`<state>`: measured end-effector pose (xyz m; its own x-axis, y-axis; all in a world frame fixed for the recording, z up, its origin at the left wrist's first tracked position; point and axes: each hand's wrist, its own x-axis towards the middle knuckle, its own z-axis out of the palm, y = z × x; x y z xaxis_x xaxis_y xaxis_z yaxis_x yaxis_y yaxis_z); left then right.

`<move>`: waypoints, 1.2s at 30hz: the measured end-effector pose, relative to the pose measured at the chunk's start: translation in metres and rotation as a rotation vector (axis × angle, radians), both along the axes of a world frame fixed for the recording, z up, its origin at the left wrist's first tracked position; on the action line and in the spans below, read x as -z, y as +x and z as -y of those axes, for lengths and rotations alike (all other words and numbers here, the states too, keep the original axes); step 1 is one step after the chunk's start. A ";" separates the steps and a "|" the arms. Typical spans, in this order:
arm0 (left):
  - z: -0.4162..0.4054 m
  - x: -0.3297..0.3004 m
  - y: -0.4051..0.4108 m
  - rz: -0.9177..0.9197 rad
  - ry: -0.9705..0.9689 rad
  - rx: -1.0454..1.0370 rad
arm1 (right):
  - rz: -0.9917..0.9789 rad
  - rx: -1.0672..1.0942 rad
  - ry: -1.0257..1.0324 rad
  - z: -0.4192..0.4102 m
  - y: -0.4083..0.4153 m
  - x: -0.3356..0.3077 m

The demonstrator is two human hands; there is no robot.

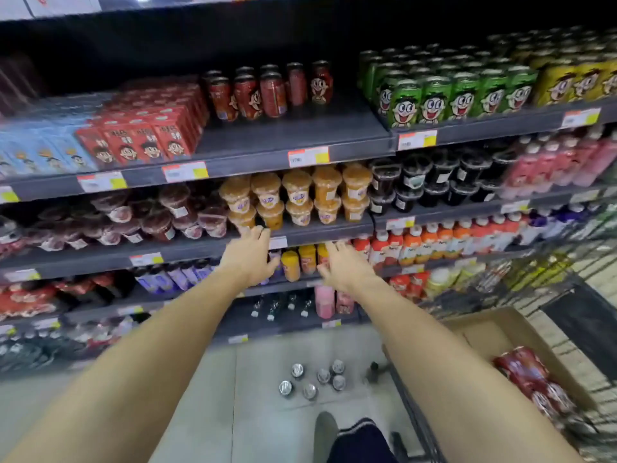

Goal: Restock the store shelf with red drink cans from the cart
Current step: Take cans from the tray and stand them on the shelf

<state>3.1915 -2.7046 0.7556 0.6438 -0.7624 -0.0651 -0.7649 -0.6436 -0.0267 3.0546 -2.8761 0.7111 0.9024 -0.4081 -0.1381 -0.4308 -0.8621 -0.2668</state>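
Both hands are empty with fingers spread, the left hand and right hand reaching out below the shelf where a few red cans stand at the back. More red cans lie in the cart's cardboard box, lower and to the right of that shelf. They look round, shiny and red with a cartoon face; I think they are hard, smooth and a bit heavy, so hold each one around its middle.

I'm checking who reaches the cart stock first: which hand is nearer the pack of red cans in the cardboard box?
Right. The right hand is out at the shelves, above and left of the pack of red cans in the cardboard box; the left hand is farther left.
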 end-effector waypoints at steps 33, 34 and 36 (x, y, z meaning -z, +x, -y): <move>0.011 0.113 -0.422 -0.337 0.111 0.273 | -0.320 0.283 0.124 -0.038 -0.457 0.061; 0.024 0.116 -0.434 -0.336 0.114 0.276 | -0.319 0.297 0.119 -0.026 -0.471 0.060; 0.049 0.120 -0.459 -0.330 0.119 0.276 | -0.305 0.319 0.117 0.000 -0.497 0.059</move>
